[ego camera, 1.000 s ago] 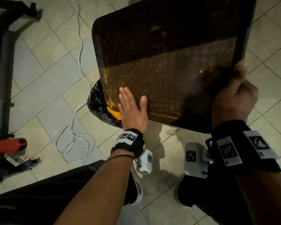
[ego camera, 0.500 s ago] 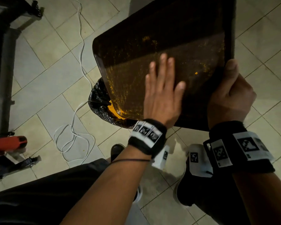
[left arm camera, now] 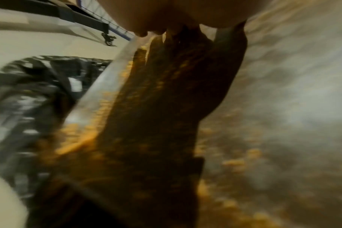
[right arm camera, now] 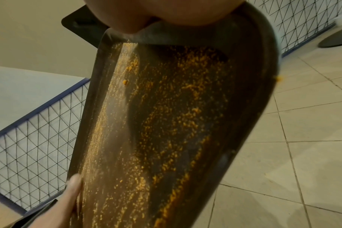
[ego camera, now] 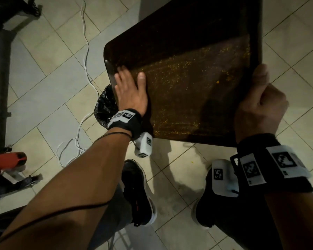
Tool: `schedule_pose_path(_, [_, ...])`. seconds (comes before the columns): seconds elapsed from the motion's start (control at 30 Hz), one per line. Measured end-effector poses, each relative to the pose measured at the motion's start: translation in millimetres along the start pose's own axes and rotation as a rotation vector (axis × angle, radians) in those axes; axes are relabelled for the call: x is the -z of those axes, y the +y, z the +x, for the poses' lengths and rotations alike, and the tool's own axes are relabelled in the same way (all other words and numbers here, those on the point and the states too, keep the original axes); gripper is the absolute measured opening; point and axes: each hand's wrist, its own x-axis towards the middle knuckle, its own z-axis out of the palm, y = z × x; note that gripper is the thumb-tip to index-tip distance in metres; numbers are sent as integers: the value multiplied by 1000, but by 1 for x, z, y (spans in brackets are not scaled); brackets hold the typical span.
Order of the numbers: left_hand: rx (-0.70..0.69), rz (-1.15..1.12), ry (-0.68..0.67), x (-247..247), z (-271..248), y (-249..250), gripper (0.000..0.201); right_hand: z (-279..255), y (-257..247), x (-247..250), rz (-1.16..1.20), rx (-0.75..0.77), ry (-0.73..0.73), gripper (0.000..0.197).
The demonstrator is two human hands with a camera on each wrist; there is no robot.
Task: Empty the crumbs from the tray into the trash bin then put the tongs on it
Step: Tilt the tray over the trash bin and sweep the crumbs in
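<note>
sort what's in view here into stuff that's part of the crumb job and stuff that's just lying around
Part of the job:
tray, gripped by the right hand
crumbs on the tray
left hand, flat on the tray
bin, under the tray's low corner
Tongs are not in view.

Lying about:
white cable on the floor
red tool

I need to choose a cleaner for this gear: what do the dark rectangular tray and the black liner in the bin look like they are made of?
The dark rectangular tray looks like rigid brown plastic or coated metal; its smooth, slightly glossy surface and rounded raised rim leave that open. The black bin liner looks like thin plastic film: crinkled folds with shiny highlights.
</note>
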Motion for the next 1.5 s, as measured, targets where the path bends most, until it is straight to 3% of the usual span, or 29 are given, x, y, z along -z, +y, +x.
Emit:
schedule_pose_path(0.17, [5, 221, -80, 7, -17, -56, 77, -3, -4, -2, 21, 4, -12, 57])
schedule_pose_path(0.43, [30, 375, -433, -27, -105, -91, 75, 1, -9, 0, 77, 20, 29, 54])
schedule_pose_path(0.5, [69, 309, -413, -25, -109, -88, 69, -2, -10, 0, 31, 58, 13, 49])
schedule_pose_path(0.6, [83, 97, -149, -15, -115, -74, 64, -7, -9, -3, 0, 76, 32, 48])
schedule_pose_path(0.67, [46, -26, -45, -12, -127, -51, 60, -7, -8, -5, 24, 76, 51, 47])
schedule_pose_path(0.77, [-90, -132, -118, -21, -153, -7, 59, -7, -7, -9, 28, 72, 41, 46])
schedule_pose_path(0.87, [-272, -52, -214, -46, -171, 11, 61, -6, -5, -8, 32, 51, 35, 47])
schedule_pose_path(1.03, [-181, 44, -273, -58, -154, -16, 70, 4, -4, 4, 85, -25, 53, 54])
schedule_pose_path(1.17, [-150, 156, -286, -42, -118, -43, 66, 15, -1, 10, 121, -106, 68, 60])
schedule_pose_path(1.37, [-231, 814, -440, -10, -66, -85, 78, 14, -5, 6, 138, -43, 57, 58])
schedule_pose_path(1.5, [-254, 864, -327, 14, -53, -88, 68, 4, -1, 1, 129, -14, 73, 57])
